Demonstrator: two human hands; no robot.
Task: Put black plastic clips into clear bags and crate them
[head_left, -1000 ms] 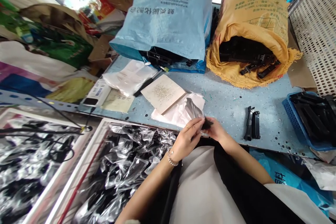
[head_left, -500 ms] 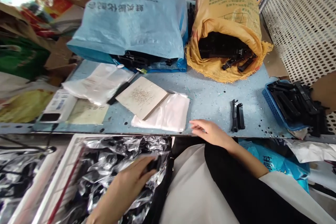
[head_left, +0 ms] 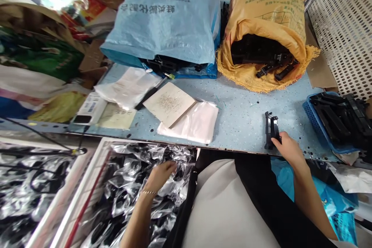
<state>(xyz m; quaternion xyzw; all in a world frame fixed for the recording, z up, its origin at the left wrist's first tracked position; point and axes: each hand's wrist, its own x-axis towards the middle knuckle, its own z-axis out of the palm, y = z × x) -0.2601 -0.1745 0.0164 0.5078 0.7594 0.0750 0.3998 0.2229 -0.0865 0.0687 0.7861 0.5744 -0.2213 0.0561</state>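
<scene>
My right hand (head_left: pixel 287 149) is at the near edge of the blue worktable (head_left: pixel 241 116), its fingers closed on the near end of a black plastic part (head_left: pixel 271 128) that lies flat there. My left hand (head_left: pixel 161 174) hangs low on the left over a white-framed bin (head_left: pixel 95 170) full of black parts in clear bags (head_left: pixel 136 174). Its fingers are loose and apart and I see nothing in them. A stack of empty clear bags (head_left: pixel 196 123) lies on the table between my hands.
At the back lie a blue woven sack (head_left: pixel 171 15) and a yellow sack (head_left: pixel 267 27), both with black parts spilling out. A blue basket of black parts (head_left: pixel 334 124) is at the right, a perforated white panel (head_left: pixel 345 27) behind it. A cardboard square (head_left: pixel 170 104) lies mid-table.
Both hands held a bagged part at the table edge; my left hand carried it down into the bin and let go. My right hand moved right and took hold of the black part.
</scene>
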